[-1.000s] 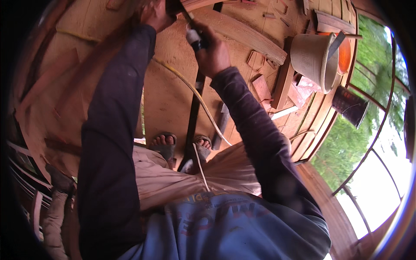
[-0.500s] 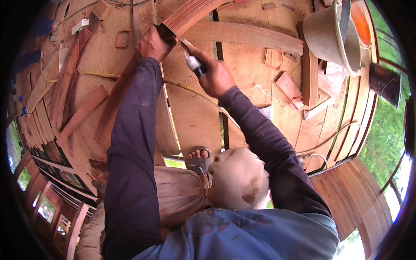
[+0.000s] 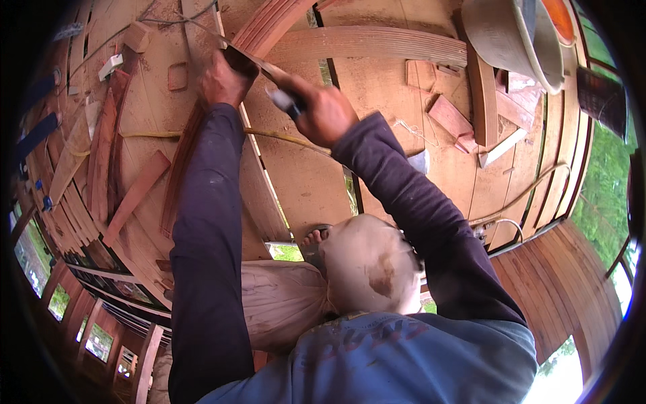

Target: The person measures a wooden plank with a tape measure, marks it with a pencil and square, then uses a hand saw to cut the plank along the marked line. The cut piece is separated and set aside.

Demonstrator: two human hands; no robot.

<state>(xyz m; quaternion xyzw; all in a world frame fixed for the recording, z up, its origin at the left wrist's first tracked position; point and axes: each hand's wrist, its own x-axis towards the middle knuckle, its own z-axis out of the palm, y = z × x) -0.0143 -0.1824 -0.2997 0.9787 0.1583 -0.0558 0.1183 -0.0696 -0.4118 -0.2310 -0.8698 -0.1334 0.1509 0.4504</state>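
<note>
My right hand (image 3: 328, 114) is closed round the pale and dark handle (image 3: 285, 102) of what looks like a handsaw. Its narrow blade, seen nearly edge-on and blurred, slants up and left toward my other hand. With fingers wrapped over it, my left hand (image 3: 223, 81) grips a reddish grooved timber (image 3: 277, 25). That timber runs from the top edge down under my left forearm. Where the blade meets the wood, a dark face of the timber shows beside my left fingers.
A curved-looking plank (image 3: 383, 46) lies crosswise beyond my right hand. At the right stand a pale bucket (image 3: 501, 37) and a short upright-lying board (image 3: 482, 101), with wood offcuts (image 3: 452, 120) nearby. A yellow hose (image 3: 282, 137) crosses the gapped plank floor. Several boards (image 3: 138, 195) lie left.
The whole view has turned a little. Both hands keep their grips, and the right hand with the saw has shifted slightly relative to the timber.
</note>
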